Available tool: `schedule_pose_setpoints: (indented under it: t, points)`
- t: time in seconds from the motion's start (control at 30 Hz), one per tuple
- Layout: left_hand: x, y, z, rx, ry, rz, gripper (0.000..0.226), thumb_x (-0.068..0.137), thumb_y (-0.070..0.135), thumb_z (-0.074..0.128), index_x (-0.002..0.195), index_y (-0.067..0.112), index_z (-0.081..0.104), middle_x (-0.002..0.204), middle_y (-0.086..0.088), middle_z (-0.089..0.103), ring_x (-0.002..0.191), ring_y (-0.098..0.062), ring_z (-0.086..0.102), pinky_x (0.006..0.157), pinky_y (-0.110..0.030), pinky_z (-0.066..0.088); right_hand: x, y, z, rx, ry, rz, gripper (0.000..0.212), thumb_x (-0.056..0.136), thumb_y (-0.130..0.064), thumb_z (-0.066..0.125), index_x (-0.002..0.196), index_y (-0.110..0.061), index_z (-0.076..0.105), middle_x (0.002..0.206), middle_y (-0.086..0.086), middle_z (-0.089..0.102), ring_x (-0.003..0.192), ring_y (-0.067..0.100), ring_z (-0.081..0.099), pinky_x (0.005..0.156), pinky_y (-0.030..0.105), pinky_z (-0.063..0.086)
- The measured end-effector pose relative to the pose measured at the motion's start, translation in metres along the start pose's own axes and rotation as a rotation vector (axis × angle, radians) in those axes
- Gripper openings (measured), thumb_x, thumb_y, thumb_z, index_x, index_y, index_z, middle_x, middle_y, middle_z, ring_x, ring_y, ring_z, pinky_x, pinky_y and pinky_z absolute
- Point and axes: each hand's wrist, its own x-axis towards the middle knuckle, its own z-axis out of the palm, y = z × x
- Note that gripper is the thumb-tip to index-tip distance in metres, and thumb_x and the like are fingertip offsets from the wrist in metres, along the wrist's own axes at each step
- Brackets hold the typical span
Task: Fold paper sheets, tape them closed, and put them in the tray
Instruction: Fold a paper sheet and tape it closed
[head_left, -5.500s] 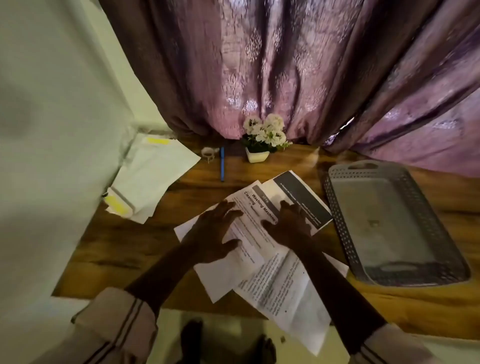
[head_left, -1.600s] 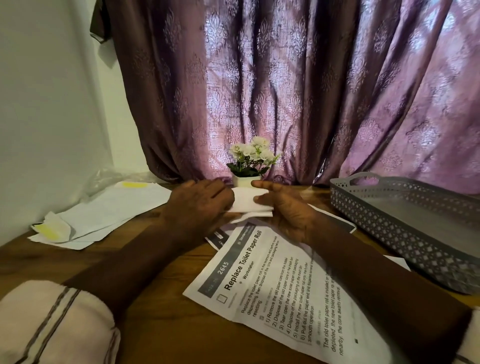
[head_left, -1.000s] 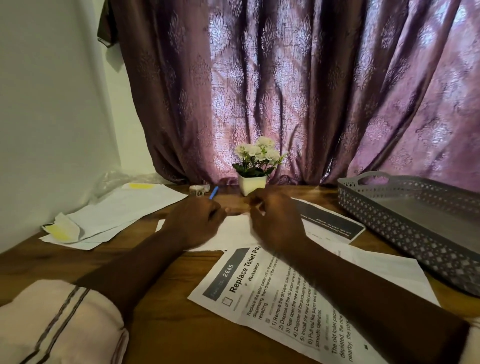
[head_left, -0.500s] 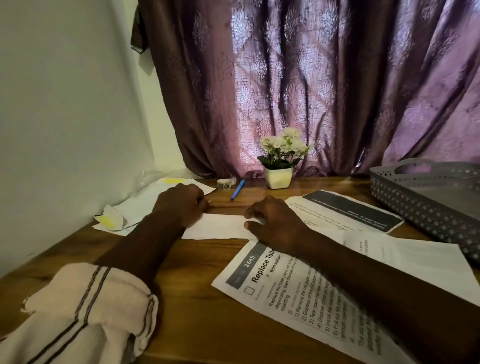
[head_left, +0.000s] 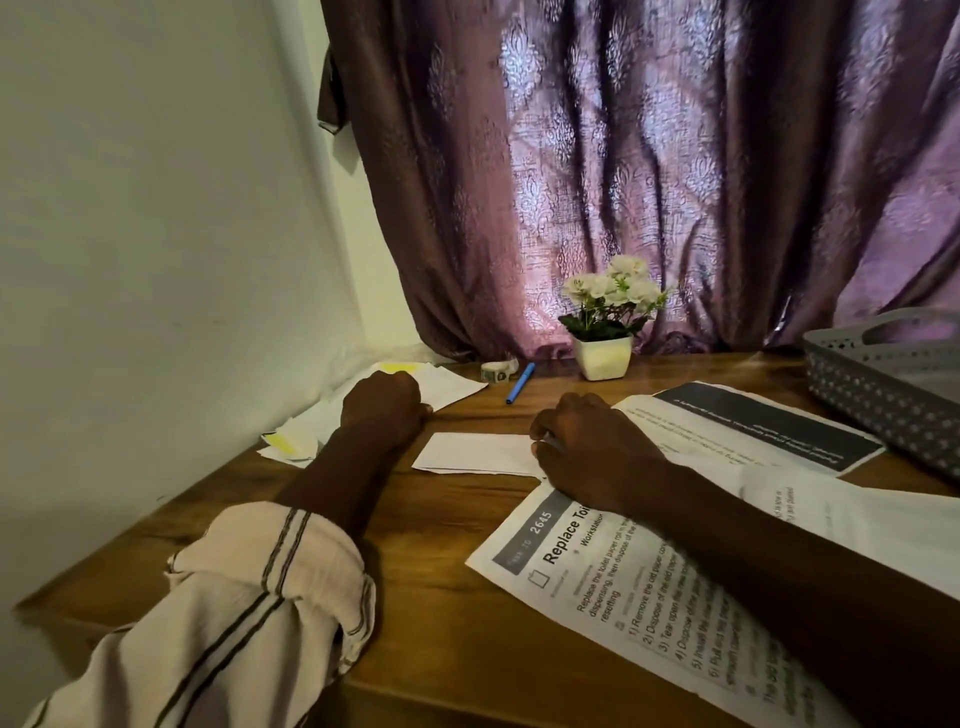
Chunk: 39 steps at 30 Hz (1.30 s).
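A folded white paper (head_left: 470, 453) lies flat on the wooden table, between my two hands. My right hand (head_left: 589, 453) rests on its right end with curled fingers, pinning it down. My left hand (head_left: 383, 404) is a closed fist just left of the folded paper, apart from it, at the edge of a pile of white sheets (head_left: 441, 385). I see nothing in that fist. A small tape roll (head_left: 496, 371) sits behind it, near the curtain. The grey perforated tray (head_left: 878, 387) stands at the far right; its inside is hidden.
A blue pen (head_left: 519, 383) lies beside the tape roll. A white pot of flowers (head_left: 602, 356) stands against the purple curtain. Printed sheets (head_left: 602, 582) and one with a dark header (head_left: 753, 423) spread under my right arm. A white wall closes the left side.
My left hand has slid left off the folded paper and closed into a fist by the pile of sheets. My right hand stays on the paper's right end.
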Motion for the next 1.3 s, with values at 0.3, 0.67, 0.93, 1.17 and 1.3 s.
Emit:
schedule_pose_setpoints:
  t: [0.3, 0.67, 0.93, 1.17, 1.3]
  points:
    - [-0.013, 0.017, -0.022, 0.206, 0.324, 0.062, 0.027, 0.085, 0.04, 0.073, 0.103, 0.02, 0.071, 0.096, -0.005, 0.074, 0.087, -0.029, 0.071, 0.072, -0.034, 0.049, 0.001, 0.006, 0.003, 0.065, 0.043, -0.019, 0.036, 0.1, -0.045, 0.054, 0.131, -0.03, 0.063, 0.126, -0.002, 0.058, 0.124, 0.019, 0.05, 0.104, 0.04, 0.044]
    - [-0.06, 0.107, -0.045, -0.197, 0.871, 0.734, 0.031, 0.096, 0.045, 0.055, 0.092, 0.02, 0.073, 0.084, -0.001, 0.071, 0.072, -0.027, 0.065, 0.063, -0.036, 0.043, -0.006, -0.005, -0.033, 1.47, 0.396, 0.24, 0.026, 0.105, -0.024, 0.056, 0.109, 0.0, 0.067, 0.083, 0.015, 0.077, 0.069, 0.027, 0.075, 0.056, 0.033, 0.058]
    - [-0.052, 0.087, -0.033, -0.413, 0.242, 0.924, 0.077, 0.083, 0.079, 0.056, 0.145, 0.034, 0.048, 0.148, 0.009, 0.051, 0.135, -0.014, 0.048, 0.11, -0.04, 0.039, 0.003, 0.067, -0.055, 1.502, 0.787, 0.737, 0.02, 0.102, -0.01, 0.05, 0.122, -0.011, 0.053, 0.085, 0.012, 0.066, 0.042, 0.013, 0.064, 0.037, 0.021, 0.044]
    - [-0.051, 0.103, -0.028, -0.49, 0.551, 0.938, 0.025, 0.092, 0.034, 0.054, 0.103, 0.019, 0.071, 0.099, -0.002, 0.07, 0.09, -0.022, 0.065, 0.073, -0.031, 0.051, 0.0, 0.093, -0.062, 0.596, 0.815, 1.062, 0.091, 0.084, -0.029, 0.067, 0.157, -0.009, 0.018, 0.155, 0.025, 0.032, 0.14, 0.043, 0.038, 0.116, 0.053, 0.033]
    - [-0.049, 0.101, -0.021, -0.459, 0.41, 0.956, 0.025, 0.082, 0.02, 0.075, 0.098, 0.031, 0.061, 0.101, 0.005, 0.063, 0.087, -0.021, 0.065, 0.062, -0.034, 0.051, -0.008, 0.076, -0.054, -0.026, 0.783, 0.487, 0.061, 0.081, -0.029, 0.073, 0.138, -0.018, 0.053, 0.144, 0.015, 0.05, 0.134, 0.037, 0.046, 0.111, 0.048, 0.035]
